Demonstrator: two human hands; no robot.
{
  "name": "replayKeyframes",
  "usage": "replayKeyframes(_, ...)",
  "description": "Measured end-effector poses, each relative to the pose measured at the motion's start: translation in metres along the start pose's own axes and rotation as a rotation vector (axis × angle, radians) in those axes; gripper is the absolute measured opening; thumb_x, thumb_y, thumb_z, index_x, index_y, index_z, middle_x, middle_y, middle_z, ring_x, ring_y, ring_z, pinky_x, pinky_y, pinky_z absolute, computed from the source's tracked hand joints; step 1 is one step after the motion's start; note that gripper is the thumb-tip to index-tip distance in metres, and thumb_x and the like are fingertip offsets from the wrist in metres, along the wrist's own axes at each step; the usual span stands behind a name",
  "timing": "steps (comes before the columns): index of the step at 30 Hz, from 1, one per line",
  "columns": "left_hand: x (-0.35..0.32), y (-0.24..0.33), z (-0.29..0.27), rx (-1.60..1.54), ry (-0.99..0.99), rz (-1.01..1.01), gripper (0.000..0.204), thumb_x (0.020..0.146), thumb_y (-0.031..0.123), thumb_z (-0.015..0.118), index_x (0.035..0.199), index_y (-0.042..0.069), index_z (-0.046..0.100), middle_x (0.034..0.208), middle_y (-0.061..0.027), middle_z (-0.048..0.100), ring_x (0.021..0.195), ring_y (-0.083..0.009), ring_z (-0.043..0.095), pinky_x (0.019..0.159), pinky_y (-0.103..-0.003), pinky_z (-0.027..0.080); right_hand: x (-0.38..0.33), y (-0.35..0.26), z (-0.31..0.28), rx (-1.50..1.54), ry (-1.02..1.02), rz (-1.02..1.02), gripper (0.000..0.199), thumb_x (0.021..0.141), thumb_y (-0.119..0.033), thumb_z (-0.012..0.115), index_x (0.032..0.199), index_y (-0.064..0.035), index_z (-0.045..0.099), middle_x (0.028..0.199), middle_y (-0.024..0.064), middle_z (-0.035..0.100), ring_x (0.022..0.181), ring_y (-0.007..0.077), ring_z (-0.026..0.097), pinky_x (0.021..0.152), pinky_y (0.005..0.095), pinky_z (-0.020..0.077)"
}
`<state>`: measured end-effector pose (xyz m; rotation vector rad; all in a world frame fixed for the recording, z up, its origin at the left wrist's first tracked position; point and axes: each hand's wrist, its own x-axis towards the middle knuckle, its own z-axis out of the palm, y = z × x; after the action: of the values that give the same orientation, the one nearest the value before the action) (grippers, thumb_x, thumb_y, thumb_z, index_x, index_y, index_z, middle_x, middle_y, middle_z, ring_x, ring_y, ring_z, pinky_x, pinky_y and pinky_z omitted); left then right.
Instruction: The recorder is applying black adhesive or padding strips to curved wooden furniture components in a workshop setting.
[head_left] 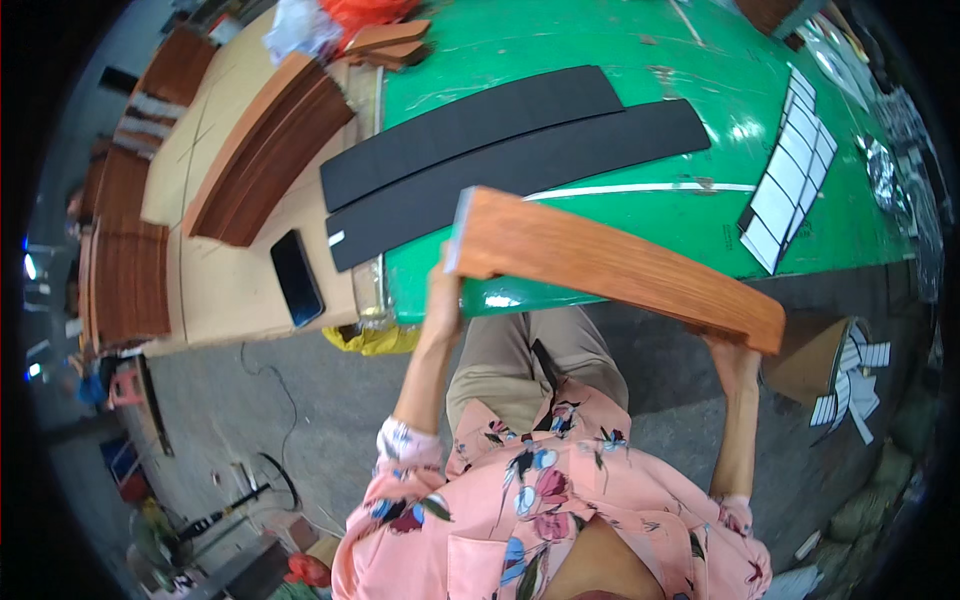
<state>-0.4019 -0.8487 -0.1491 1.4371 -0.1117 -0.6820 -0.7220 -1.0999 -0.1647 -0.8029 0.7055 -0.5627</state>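
Observation:
A long brown wood-grain board (610, 260) is held up in both hands above the near edge of the green table, tilted down to the right. My left hand (443, 295) grips its left end. My right hand (732, 358) is closed on the right end from below. The board hides most of the fingers of both hands. Beyond it, two long black strips (480, 130) lie side by side on the tabletop, the nearer one with a small white mark at its left end. White sheets with dark grid lines (788, 180) lie to the right.
The green table (500, 40) adjoins a tan surface (225, 290) bearing a dark phone (297, 278) and a curved stack of brown boards (270, 150). More board stacks (130, 280) stand farther left. A bin (815, 360) with white strips stands on the floor at right.

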Motion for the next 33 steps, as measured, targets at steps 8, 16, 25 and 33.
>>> replayKeyframes(8, -0.016, -0.021, -0.081, -0.208, 0.372, 0.078, 0.046, 0.089, 0.040, 0.048, 0.121, 0.006, 0.046, 0.118, -0.0074, 0.050, 0.107, -0.0191, 0.049, 0.092, -0.035, 0.039, 0.107, 0.011, 0.097, -0.280, -0.196, 0.183, 0.057, 0.089, -0.049, 0.041, 0.128, -0.0076, 0.039, 0.126, 0.0082, 0.045, 0.115, 0.0201, 0.045, 0.091, 0.0434, 0.0404)
replayKeyframes(16, -0.027, -0.031, -0.089, -0.213, 0.454, 0.029, 0.046, 0.089, 0.040, 0.049, 0.120, 0.007, 0.046, 0.118, -0.0058, 0.049, 0.110, -0.0181, 0.047, 0.096, -0.033, 0.037, 0.133, -0.004, 0.095, -0.913, -0.221, -0.053, 0.055, 0.093, -0.045, 0.038, 0.131, -0.0059, 0.037, 0.130, 0.0099, 0.041, 0.123, 0.0205, 0.037, 0.102, 0.0378, 0.0290)
replayKeyframes(25, -0.037, 0.025, -0.093, -0.028, 0.197, 0.279, 0.081, 0.076, 0.055, 0.059, 0.137, 0.008, 0.033, 0.139, -0.0111, 0.035, 0.129, -0.0232, 0.032, 0.106, -0.037, 0.027, 0.105, -0.032, 0.109, -0.567, -0.428, -0.319, 0.073, 0.081, -0.055, 0.053, 0.130, -0.0035, 0.040, 0.135, 0.0115, 0.038, 0.125, 0.0238, 0.036, 0.104, 0.0413, 0.0284)
replayKeyframes(33, -0.027, 0.058, -0.107, 0.352, -0.001, 0.358, 0.093, 0.058, 0.038, 0.079, 0.133, -0.001, 0.037, 0.142, -0.0171, 0.027, 0.131, -0.0297, 0.027, 0.107, -0.042, 0.021, 0.104, -0.050, 0.121, -0.854, -0.482, -0.358, 0.067, 0.070, -0.033, 0.073, 0.125, -0.0036, 0.049, 0.130, 0.0103, 0.044, 0.122, 0.0232, 0.040, 0.103, 0.0367, 0.0315)
